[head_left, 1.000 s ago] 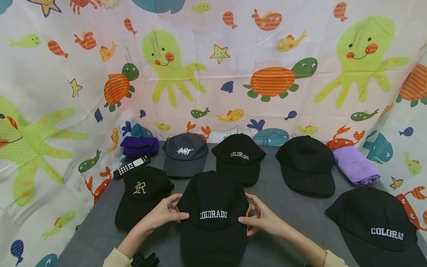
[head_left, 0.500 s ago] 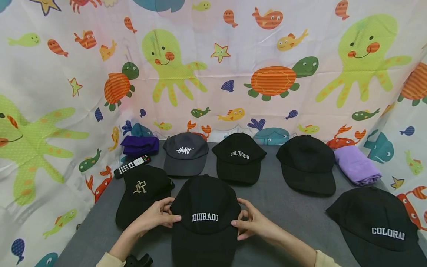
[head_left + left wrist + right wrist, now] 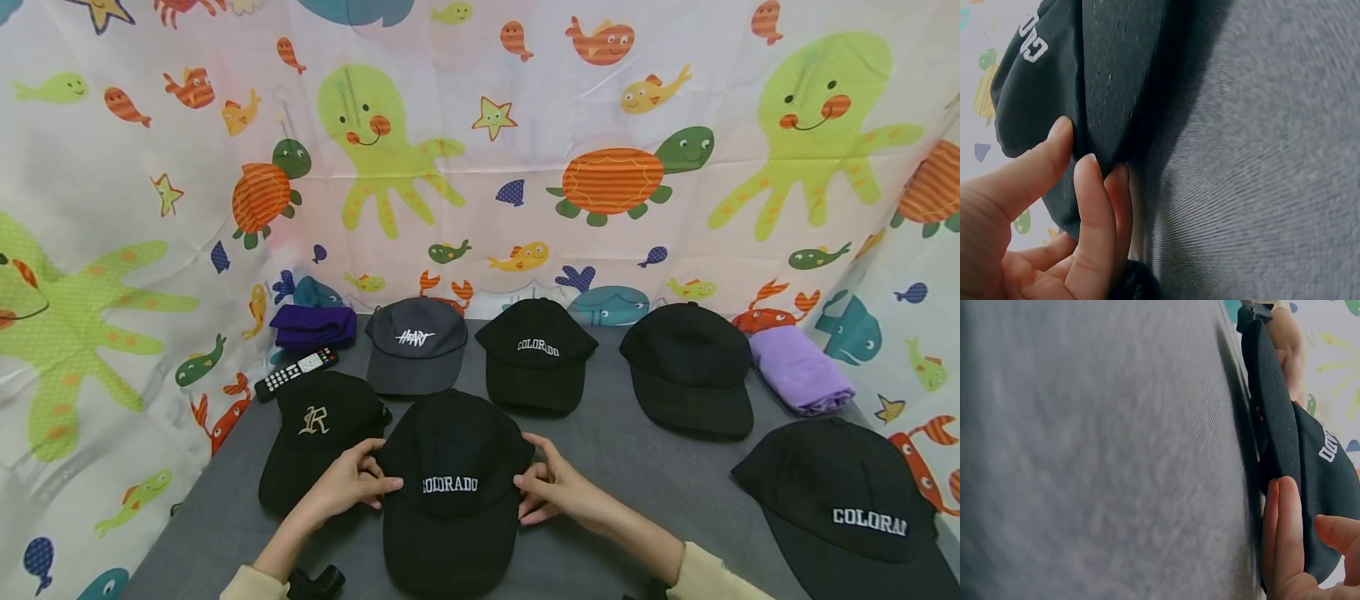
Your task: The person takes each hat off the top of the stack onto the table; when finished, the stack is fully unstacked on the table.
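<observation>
A black baseball cap [image 3: 453, 521] with white COLORADO lettering sits low over the grey table, brim toward me. My left hand [image 3: 351, 479] pinches its left edge, thumb on the crown [image 3: 1038, 94] and fingers at the brim's corner in the left wrist view. On the opposite side my right hand [image 3: 558, 490] grips it between thumb and fingers, the fingers [image 3: 1288, 519] running straight along the brim's end. Left of it lies a black cap with a gold R [image 3: 318, 450], close beside my left hand.
Behind stand a grey HEART cap [image 3: 416, 346], another COLORADO cap [image 3: 536, 358] and a plain black cap [image 3: 686, 367]. A further COLORADO cap [image 3: 847, 500] lies at right. Purple cloth [image 3: 313, 325], a remote [image 3: 296, 372] and lilac cloth [image 3: 802, 371] edge the grey table [image 3: 622, 467].
Both hands have moved the cap left and down toward the table; it appears smaller now, and more of its brim shows. The other caps, cloths and remote stay put.
</observation>
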Demonstrator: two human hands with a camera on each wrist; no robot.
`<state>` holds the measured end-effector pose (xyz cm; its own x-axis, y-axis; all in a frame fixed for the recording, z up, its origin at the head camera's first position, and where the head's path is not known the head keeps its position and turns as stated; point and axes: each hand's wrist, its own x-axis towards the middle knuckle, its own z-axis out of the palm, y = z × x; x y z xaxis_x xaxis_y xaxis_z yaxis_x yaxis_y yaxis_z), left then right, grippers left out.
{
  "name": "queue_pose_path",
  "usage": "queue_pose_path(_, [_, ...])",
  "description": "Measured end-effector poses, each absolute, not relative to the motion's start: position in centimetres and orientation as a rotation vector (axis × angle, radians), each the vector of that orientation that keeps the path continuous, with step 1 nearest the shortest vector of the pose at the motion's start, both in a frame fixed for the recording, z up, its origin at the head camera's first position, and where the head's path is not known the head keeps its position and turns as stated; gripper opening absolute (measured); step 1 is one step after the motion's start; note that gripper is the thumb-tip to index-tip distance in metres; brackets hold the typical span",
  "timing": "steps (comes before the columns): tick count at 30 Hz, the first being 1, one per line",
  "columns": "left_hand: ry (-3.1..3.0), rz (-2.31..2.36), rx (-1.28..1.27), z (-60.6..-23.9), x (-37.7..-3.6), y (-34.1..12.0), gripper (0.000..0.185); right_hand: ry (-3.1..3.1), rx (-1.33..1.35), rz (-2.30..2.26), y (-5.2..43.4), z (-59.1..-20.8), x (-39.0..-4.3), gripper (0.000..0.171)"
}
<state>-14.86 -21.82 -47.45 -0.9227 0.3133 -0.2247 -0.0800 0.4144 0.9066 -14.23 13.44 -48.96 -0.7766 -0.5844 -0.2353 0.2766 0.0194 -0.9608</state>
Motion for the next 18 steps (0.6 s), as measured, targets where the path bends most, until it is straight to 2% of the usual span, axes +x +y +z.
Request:
queue_pose_path(9, [2.473,1.468,0.159,-48.2,-15.3,-21.0,0.076,1.720,-0.304,-1.799,13.2,-49.5,-15.3,0.080])
queue_pose_path(18, [2.620,1.373,0.113,-47.2,-14.9,-20.4,0.069,1.707,-0.331,-1.731,13.0,-49.6,-15.9,0.082])
